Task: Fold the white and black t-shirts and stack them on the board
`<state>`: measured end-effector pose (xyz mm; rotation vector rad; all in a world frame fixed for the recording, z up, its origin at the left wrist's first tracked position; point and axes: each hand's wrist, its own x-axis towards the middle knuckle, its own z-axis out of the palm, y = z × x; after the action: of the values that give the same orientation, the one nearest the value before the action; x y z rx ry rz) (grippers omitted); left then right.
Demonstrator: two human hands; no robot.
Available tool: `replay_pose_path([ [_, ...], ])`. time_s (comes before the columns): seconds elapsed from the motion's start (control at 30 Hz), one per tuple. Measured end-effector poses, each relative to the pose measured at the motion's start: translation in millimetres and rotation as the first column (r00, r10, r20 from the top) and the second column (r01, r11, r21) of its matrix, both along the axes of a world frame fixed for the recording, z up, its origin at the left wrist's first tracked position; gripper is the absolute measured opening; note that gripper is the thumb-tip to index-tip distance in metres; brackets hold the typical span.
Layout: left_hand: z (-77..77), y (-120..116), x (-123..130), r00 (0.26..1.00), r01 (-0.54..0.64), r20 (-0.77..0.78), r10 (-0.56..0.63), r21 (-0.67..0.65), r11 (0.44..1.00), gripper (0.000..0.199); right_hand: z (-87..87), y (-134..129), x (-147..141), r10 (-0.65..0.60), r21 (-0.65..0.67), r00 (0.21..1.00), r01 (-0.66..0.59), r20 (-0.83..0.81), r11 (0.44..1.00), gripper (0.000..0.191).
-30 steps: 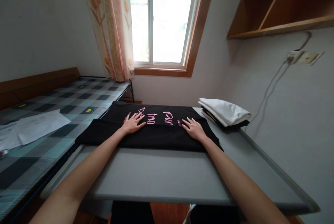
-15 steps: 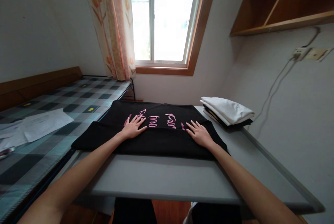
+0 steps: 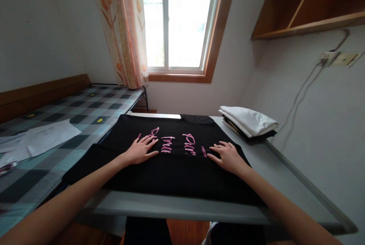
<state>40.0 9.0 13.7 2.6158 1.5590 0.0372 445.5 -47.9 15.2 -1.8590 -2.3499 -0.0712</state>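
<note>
Flat black cloth garment with pink lettering (image 3: 173, 174); left hand (image 3: 139, 150) 9 o'clock, right hand (image 3: 228, 157) 3 o'clock, fingers spread; likely light, limp, best gripped at 6 o'clock edge

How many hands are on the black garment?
2. The left hand lies on the left part of the black garment, partly covering the pink lettering; the right hand lies on its right part, beside the lettering. Both are in plain view.
</note>
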Motion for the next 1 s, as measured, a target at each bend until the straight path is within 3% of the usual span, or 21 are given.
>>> replay_pose_path([
  [0.17, 12.4, 29, 1, 0.994, -0.055, 0.101, 0.049, 0.057, 0.997, 0.062, 7.5, 33, 0, -0.043, 0.03, 0.997, 0.045, -0.059, 0.999, 0.049],
  [0.3, -2.5, 64, 4, 0.987, -0.132, 0.109, 0.12, 0.114, 0.985, 0.063, -0.2, 72, -1, -0.115, 0.027, 0.993, 0.116, -0.034, 0.993, 0.057],
  [0.43, -17.0, 82, 4, 0.972, -0.215, 0.113, 0.205, 0.085, 0.973, 0.067, -13.4, 91, 0, -0.208, -0.026, 0.978, 0.208, -0.008, 0.978, 0.062],
  [0.6, -22.4, 80, 1, 0.978, -0.2, 0.069, 0.196, 0.064, 0.978, 0.07, -23.1, 90, 3, -0.214, -0.116, 0.977, 0.213, 0.005, 0.97, 0.064],
  [1.0, -25.7, 58, -5, 0.98, -0.198, 0.04, 0.195, 0.077, 0.977, 0.066, -29.0, 71, 3, -0.185, -0.078, 0.981, 0.189, 0.057, 0.979, 0.064],
])
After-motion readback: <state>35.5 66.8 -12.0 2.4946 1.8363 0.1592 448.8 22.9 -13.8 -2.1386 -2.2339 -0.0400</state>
